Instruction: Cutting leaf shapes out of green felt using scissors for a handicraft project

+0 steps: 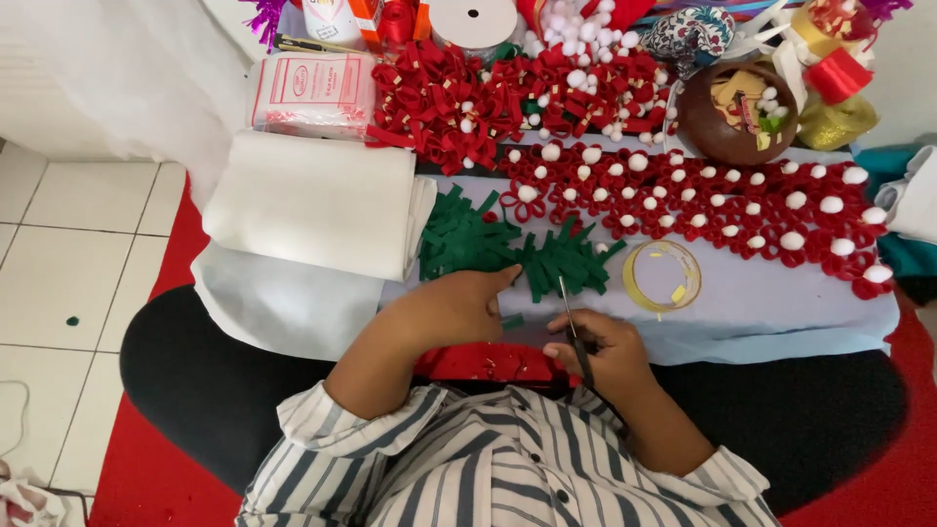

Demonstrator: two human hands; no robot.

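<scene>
the right hand (pixel 603 353) is closed round the handles of a pair of scissors (pixel 574 332), its grip clamped on them, the blades pointing toward 12 o'clock and reaching the lower edge of the green felt pieces (pixel 527 249). the left hand (pixel 457 304) lies at 9 o'clock of the scissors, fingers curled together, its fingertip pressing on the near edge of the green felt; whether it pinches a piece i cannot tell. the green felt sits in a loose heap on the pale cloth of the bench (pixel 771 307), at 12 o'clock of both hands. just at 3 o'clock of the heap lies a yellow tape roll (pixel 662 276). beyond, toward 12 o'clock, rows of red felt flowers with white pompoms (pixel 703 200) spread across the bench. at 10 o'clock of the left hand rests a folded white sheet of felt (pixel 312 200). a brown bowl (pixel 737 112) holding scraps stands at 1 o'clock, well apart from the hands
</scene>
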